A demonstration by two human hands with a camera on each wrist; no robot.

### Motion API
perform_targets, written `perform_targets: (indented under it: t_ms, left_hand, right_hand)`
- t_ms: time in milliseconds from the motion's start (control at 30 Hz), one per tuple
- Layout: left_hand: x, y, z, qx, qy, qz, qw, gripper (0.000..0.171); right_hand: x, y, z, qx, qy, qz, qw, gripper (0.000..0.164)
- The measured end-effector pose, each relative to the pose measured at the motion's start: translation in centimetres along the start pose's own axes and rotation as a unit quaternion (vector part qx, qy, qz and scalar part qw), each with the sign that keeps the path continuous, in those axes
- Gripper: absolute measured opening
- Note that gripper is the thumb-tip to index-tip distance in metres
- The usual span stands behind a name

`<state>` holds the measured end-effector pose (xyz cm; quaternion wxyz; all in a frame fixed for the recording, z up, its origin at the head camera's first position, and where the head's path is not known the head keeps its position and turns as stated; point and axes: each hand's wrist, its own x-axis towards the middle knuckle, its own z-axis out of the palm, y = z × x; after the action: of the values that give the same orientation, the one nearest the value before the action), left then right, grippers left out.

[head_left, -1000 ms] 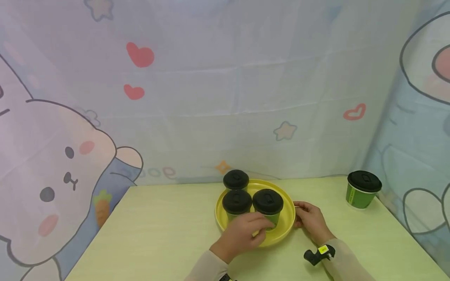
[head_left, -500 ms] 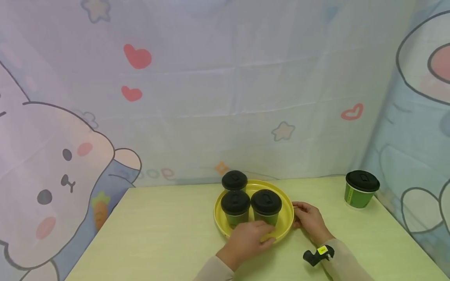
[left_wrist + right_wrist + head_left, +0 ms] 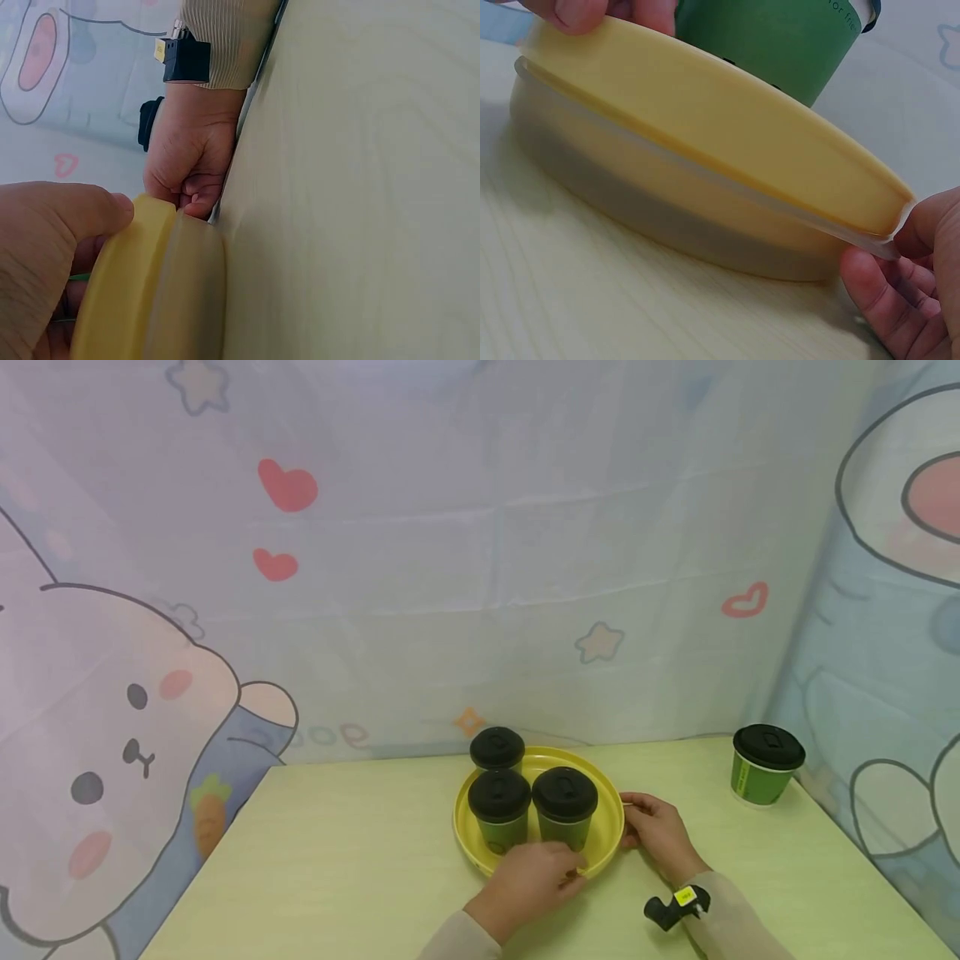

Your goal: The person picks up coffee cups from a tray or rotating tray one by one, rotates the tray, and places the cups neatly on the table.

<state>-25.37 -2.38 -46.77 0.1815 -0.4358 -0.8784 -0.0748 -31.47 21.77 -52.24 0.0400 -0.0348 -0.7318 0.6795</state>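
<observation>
A round yellow tray point(image 3: 602, 839) sits on a paler base point(image 3: 675, 210), with a seam running between them. Three black-lidded green paper cups stand on it: a front-left cup point(image 3: 501, 810), a front-right cup point(image 3: 565, 806) and a back-left cup point(image 3: 498, 748). My left hand point(image 3: 525, 883) grips the tray's front rim, thumb outside and fingers inside, as the left wrist view shows. At the tray's right edge, my right hand point(image 3: 663, 835) pinches the thin lip of the base between thumb and finger, seen in the right wrist view.
Another black-lidded green cup point(image 3: 767, 766) stands alone on the pale wooden table point(image 3: 360, 852), near its back right corner. A cartoon-printed cloth point(image 3: 420, 610) hangs behind the table and along its right side.
My left hand has come away from the front-right cup, moved towards me and taken hold of the tray's front rim. The right hand keeps its place at the tray's edge.
</observation>
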Motion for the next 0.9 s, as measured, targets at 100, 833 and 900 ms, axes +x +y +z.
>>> perform_targets:
  t_ms: [100, 833, 900]
  left_hand:
    - [-0.2, -0.2, 0.1, -0.013, -0.002, -0.002, 0.9999, 0.006]
    - [-2.0, -2.7, -1.4, -0.061, -0.031, 0.026, 0.9973, 0.010]
    - [-2.2, -3.0, -1.4, -0.066, -0.030, 0.030, 0.9969, 0.010]
  right_hand:
    - [0.0, 0.0, 0.0, 0.000, -0.001, 0.000, 1.000, 0.033]
    - [0.0, 0.1, -0.1, -0.002, -0.004, -0.006, 1.000, 0.035]
    - [0.0, 0.0, -0.1, -0.001, -0.006, -0.006, 1.000, 0.036]
